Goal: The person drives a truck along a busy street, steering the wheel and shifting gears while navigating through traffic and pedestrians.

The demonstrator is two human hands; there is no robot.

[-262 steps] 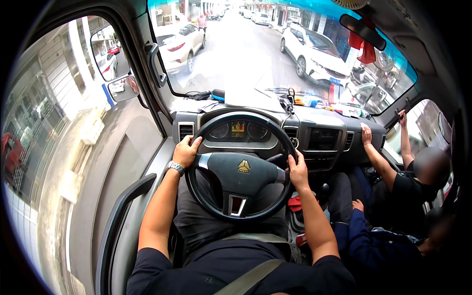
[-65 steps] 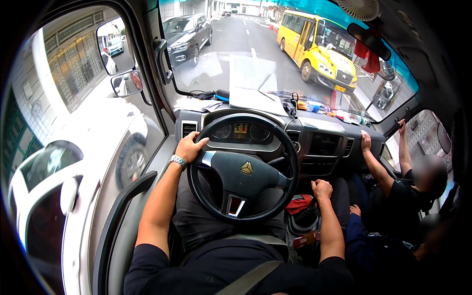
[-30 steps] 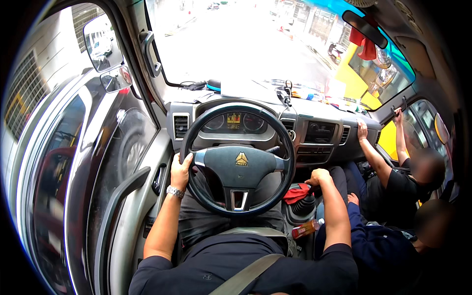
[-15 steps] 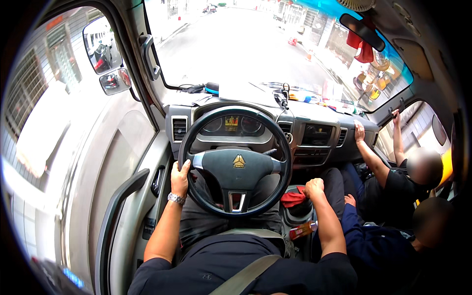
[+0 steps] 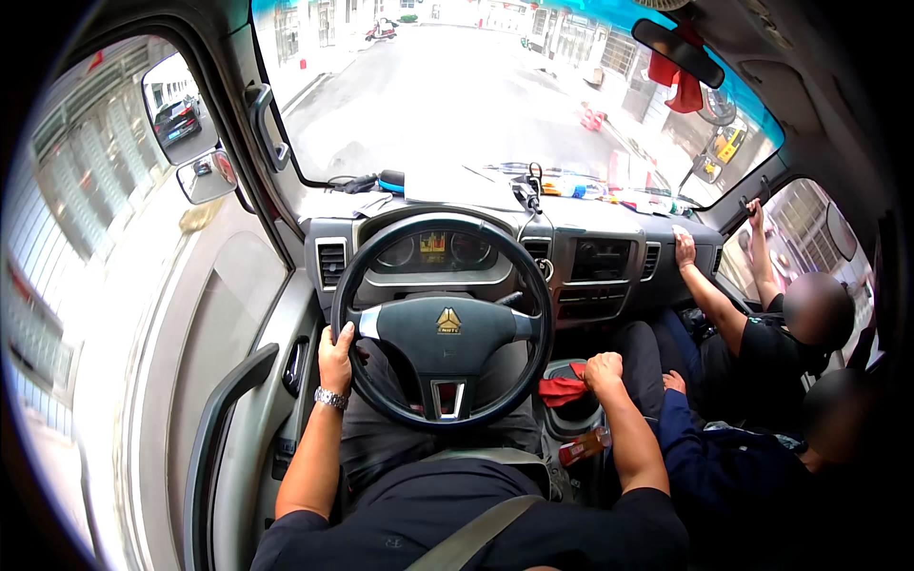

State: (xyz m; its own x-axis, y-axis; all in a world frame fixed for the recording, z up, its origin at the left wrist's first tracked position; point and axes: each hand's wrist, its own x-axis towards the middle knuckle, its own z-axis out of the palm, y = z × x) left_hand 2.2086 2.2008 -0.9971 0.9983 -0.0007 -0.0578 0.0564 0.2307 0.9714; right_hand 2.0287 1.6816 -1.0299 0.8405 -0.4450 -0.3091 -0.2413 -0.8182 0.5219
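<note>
The black steering wheel (image 5: pixel 541 366) stands in front of me, with a gold emblem on its hub. My left hand (image 5: pixel 335 360) is closed round the left side of its rim, thumb up; a metal watch sits on that wrist. To the right of the wheel, my right hand (image 5: pixel 603 372) is closed over the top of the gear lever, whose knob is hidden under the fingers. A red cloth (image 5: pixel 562 391) hangs beside that hand, over the dark lever boot (image 5: pixel 577 415). A bottle with a red-brown label (image 5: pixel 584 445) lies tilted near my right forearm.
Two people sit at my right; one holds the grab handle and touches the dashboard (image 5: pixel 600 224). Papers (image 5: pixel 462 187) and cables lie on it. Outside are a street (image 5: pixel 409 105), a red object (image 5: pixel 592 117) and a yellow machine (image 5: pixel 728 147). A side mirror (image 5: pixel 177 109) shows a dark car.
The street scene has shifted; the red object outside appears nearer. The cab has slid slightly left in the picture. Both hands keep their places on the wheel and gear lever.
</note>
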